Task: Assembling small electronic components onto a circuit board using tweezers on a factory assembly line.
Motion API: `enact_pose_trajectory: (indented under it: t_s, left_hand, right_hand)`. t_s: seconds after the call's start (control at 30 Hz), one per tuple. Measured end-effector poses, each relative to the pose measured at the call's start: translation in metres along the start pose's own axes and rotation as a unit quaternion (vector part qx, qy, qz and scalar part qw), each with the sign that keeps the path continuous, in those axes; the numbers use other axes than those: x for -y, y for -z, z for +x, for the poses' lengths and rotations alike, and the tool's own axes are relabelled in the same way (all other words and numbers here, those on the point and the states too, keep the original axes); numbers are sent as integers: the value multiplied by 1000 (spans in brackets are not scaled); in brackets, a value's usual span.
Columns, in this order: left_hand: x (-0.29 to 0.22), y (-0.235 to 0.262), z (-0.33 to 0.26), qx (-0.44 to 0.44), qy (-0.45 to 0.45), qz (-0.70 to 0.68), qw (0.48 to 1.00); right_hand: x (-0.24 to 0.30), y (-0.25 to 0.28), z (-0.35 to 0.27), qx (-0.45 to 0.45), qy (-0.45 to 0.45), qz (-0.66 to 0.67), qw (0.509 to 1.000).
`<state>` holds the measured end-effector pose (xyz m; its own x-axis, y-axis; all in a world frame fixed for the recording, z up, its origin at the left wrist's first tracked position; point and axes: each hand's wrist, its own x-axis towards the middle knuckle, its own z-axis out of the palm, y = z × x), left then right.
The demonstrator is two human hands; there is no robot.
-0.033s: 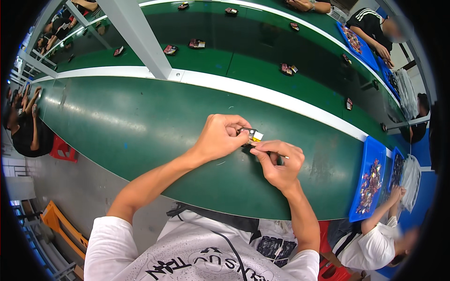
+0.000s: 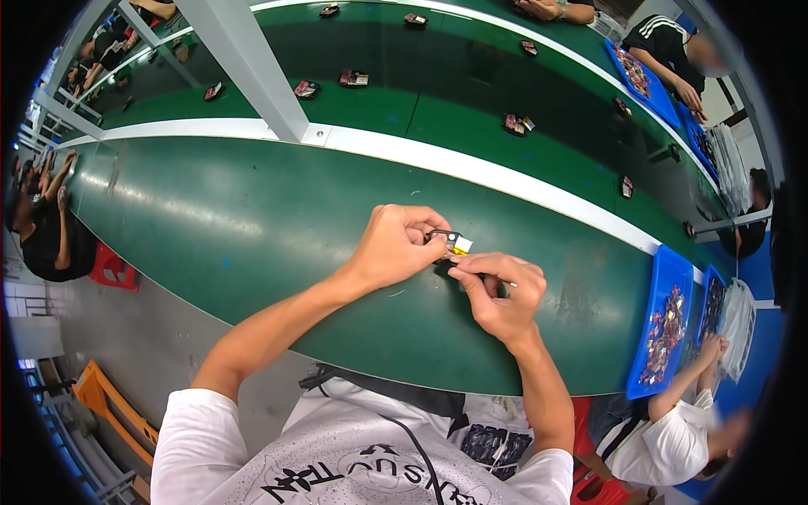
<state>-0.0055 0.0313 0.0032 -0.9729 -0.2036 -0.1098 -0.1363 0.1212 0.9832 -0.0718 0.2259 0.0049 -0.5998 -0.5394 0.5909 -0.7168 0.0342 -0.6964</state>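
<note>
Both of my hands meet over the near green table (image 2: 252, 227). My left hand (image 2: 394, 246) pinches a small black part with a yellow and white end (image 2: 452, 245) from the left. My right hand (image 2: 498, 295) grips the same part from below and to the right, its thumb and forefinger closed on the dark lower edge. My fingers hide most of the part.
A white strip (image 2: 471, 168) separates my table from a farther green belt carrying small dark parts (image 2: 516, 124). A grey post (image 2: 244, 67) rises at upper left. Blue trays of small pieces (image 2: 665, 324) lie at right, where another person's hand (image 2: 711, 349) reaches. Other people sit around.
</note>
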Motion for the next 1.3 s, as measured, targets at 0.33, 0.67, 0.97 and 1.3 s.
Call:
enact_pose_trajectory:
  t_s: [0.33, 0.67, 0.97, 1.3]
  left_hand:
    - [-1, 5, 3, 6, 17, 35, 999]
    - [-14, 5, -2, 24, 23, 59, 998]
    - [-3, 18, 5, 110, -3, -14, 994]
    - [-12, 11, 0, 80, 26, -13, 996]
  right_hand:
    - [5, -3, 1, 39, 64, -40, 996]
    - [4, -7, 0, 34, 73, -27, 996]
    - [0, 2, 1, -24, -41, 28, 998]
    - [0, 0, 3, -8, 1, 9, 1000]
